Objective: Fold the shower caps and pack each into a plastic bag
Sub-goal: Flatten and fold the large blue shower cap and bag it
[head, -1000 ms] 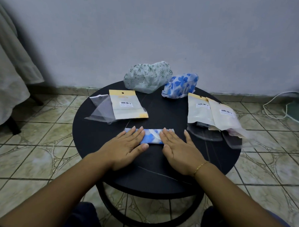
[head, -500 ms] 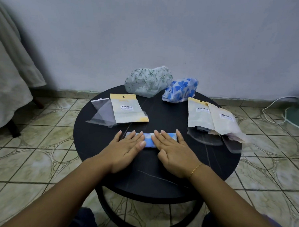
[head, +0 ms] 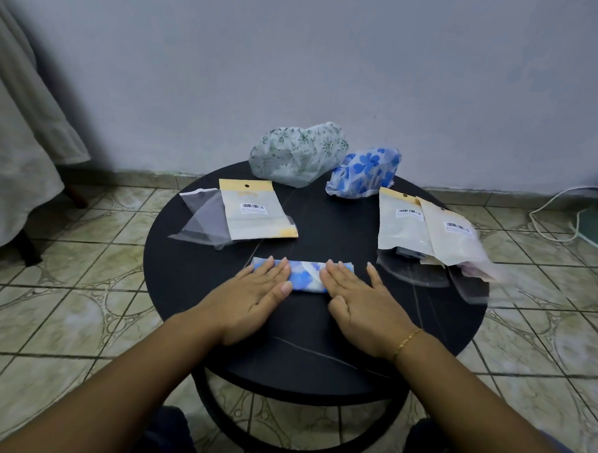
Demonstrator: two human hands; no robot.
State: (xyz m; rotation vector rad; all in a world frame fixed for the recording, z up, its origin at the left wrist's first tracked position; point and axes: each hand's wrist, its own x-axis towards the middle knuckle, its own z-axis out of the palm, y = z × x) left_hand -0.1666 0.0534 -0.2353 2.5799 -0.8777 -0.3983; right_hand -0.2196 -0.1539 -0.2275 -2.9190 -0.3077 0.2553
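A blue-flowered shower cap [head: 305, 276], folded into a narrow strip, lies on the round black table [head: 193, 266]. My left hand [head: 253, 293] lies flat on the strip's left end, fingers together. Over its right end my right hand [head: 359, 297] presses flat, with the outer fingers on the tabletop. Two unfolded caps sit at the table's far edge: a green-patterned one [head: 297, 154] and a blue-flowered one [head: 363, 172]. A plastic bag with a yellow header [head: 253, 210] lies at the left over a clear bag [head: 202, 222]. Two more bags [head: 427, 232] overlap at the right.
The table stands on a tiled floor close to a grey wall. White cloth [head: 17, 138] hangs over a stand at the left. A white cable [head: 558, 217] runs along the floor at the far right. Clear bag ends [head: 469, 285] lie near the table's right edge.
Both hands have slid apart along the strip toward its ends, uncovering more of its middle. The strip looks flatter and stays in place.
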